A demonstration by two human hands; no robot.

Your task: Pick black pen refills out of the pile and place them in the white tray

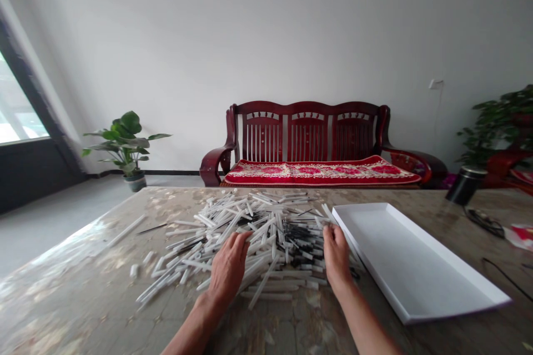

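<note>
White plastic tubes [266, 227] lie in a loose heap at the middle of the marble desk [104, 299], some with dark tips. The left hand [228, 269] rests palm down on the heap's near side, released. The right hand [336, 255] bends its fingers into the heap's right end; whether it grasps a tube cannot be told. Just beside it, toward the desk's right edge, sits a white tray [395, 249].

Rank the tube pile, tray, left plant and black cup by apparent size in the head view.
1. Tube pile and tray: they look about alike, so no ranking between them.
2. Left plant.
3. Black cup, farther off, so its true size is unsure.
</note>
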